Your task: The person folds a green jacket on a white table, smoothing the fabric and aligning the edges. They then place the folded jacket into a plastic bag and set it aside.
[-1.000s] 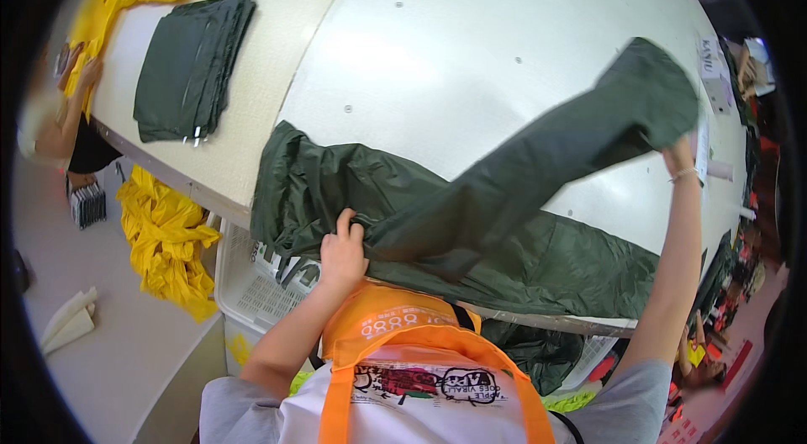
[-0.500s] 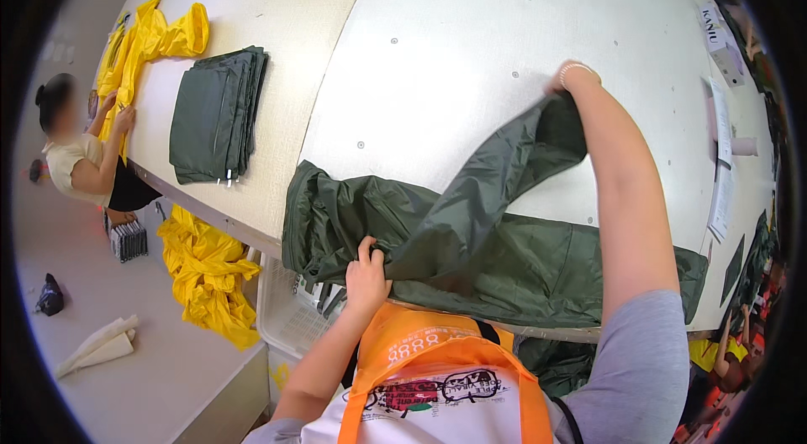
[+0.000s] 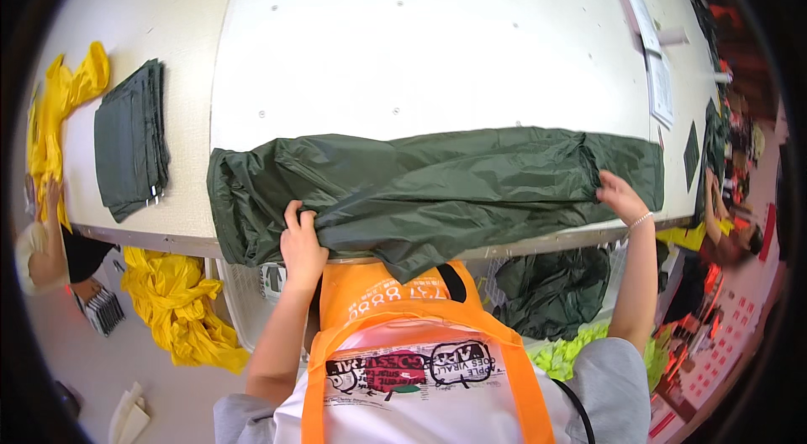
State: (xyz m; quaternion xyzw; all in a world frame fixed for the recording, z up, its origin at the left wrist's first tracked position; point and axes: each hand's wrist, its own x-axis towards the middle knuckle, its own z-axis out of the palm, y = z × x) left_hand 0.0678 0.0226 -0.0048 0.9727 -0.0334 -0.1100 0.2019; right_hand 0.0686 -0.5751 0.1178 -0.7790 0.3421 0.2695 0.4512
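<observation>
A dark green garment (image 3: 420, 183) of thin, slightly shiny fabric lies in a long strip along the table's near edge. One corner of it hangs over that edge in the middle. My left hand (image 3: 303, 246) rests on its left part, fingers bent and apart, pressing on the cloth. At the right part, my right hand (image 3: 620, 196) has its fingers closed at a bunched fold of the garment; the fingertips are partly hidden against the fabric. Creases run lengthwise between the two hands.
A stack of folded dark green garments (image 3: 130, 141) and yellow cloth (image 3: 63, 108) lie on the table's left. A co-worker's arm (image 3: 55, 229) reaches the yellow cloth. Yellow fabric (image 3: 181, 309) and a dark green heap (image 3: 555, 293) sit below the edge. Papers (image 3: 660, 87) lie at right.
My right hand has come down and toward me, laying the raised part of the garment onto the rest. My left hand stays on the cloth. The whole view has shifted.
</observation>
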